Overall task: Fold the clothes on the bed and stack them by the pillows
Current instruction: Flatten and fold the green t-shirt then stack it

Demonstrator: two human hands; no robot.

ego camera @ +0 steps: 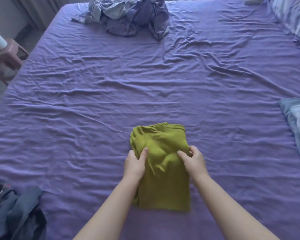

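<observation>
A wide bed in creased purple sheet carries, near its front edge, an olive-green shirt of soft knit folded to a long rectangle. Far behind the shirt sits a crumpled grey-lilac heap; left of it, dark clothes. The left hand and right hand pinch the shirt's two side edges, thumbs on top.

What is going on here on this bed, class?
A person is folding a green shirt on the purple bed sheet. The left hand and right hand each grip a side of it, thumbs on top. A dark garment and a crumpled grey-purple heap lie unfolded.
</observation>
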